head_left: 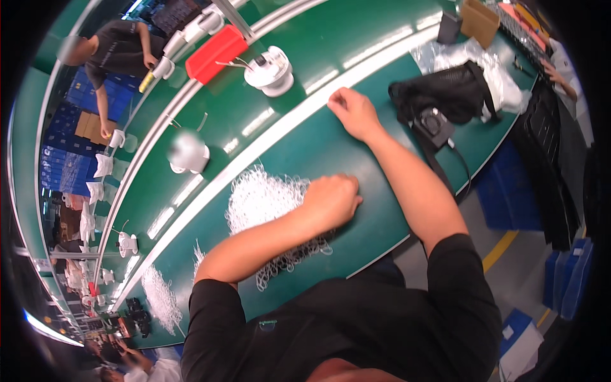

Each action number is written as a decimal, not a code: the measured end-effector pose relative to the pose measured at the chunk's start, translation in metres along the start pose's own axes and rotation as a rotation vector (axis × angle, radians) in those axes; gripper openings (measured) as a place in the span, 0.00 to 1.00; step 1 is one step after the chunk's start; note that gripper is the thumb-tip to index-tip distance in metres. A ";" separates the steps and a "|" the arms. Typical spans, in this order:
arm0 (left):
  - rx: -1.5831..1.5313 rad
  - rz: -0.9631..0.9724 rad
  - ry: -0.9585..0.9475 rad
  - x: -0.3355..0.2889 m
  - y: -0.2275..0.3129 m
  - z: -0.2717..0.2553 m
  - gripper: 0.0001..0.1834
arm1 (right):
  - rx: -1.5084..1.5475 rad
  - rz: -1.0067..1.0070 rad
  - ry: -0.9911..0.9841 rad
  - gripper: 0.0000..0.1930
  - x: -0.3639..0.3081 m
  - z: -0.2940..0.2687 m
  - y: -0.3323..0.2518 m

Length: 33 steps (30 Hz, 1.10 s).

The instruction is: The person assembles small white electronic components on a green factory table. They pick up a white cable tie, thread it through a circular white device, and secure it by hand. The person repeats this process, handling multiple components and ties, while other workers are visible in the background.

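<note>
Curling over the right margin of a pile of white rings (pixel 261 200), the left hand (pixel 332 202) is the nearer of the two; its fingers are bent inward, and whether they pinch a ring cannot be told. The pile lies on the green table (pixel 379 223), mainly to the left of these fingers, partly hidden under the forearm, and shows no clear long axis. The right hand (pixel 354 113) stands apart, beyond and to the right of the left fingers, its thumb and fingertips close together near the pale rail (pixel 273 135); contact or grip there cannot be told. Leftward past the right fingertips sits a white fixture (pixel 270 71); to their right lies a black bag (pixel 439 94).
</note>
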<state>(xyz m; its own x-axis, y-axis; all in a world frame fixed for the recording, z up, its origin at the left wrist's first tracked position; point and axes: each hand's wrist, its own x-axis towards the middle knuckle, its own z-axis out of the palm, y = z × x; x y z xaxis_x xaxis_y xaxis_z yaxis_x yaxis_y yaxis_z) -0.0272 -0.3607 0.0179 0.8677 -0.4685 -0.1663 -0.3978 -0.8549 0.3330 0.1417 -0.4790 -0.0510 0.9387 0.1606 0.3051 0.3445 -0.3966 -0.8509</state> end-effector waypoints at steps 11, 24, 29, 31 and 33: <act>0.221 0.194 0.160 -0.003 0.002 0.015 0.06 | -0.032 -0.060 -0.017 0.08 0.000 0.000 -0.008; -0.476 0.011 0.585 -0.018 -0.068 -0.044 0.06 | -0.037 -0.079 -0.069 0.09 0.002 -0.002 0.002; -1.028 -0.306 0.980 -0.062 -0.156 -0.078 0.10 | -0.060 -0.052 -0.076 0.09 -0.001 -0.003 -0.007; -0.999 -0.487 1.163 -0.083 -0.200 -0.080 0.14 | -0.079 -0.054 -0.068 0.10 -0.004 -0.006 -0.006; -0.958 -0.671 1.247 -0.101 -0.249 -0.077 0.19 | -0.081 -0.065 -0.063 0.10 -0.004 -0.005 -0.007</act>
<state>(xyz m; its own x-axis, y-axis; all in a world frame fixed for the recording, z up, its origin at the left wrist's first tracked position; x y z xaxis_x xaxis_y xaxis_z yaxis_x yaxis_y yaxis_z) 0.0077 -0.0833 0.0236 0.6706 0.7325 0.1173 0.0105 -0.1675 0.9858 0.1354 -0.4811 -0.0442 0.9121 0.2444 0.3290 0.4075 -0.4544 -0.7922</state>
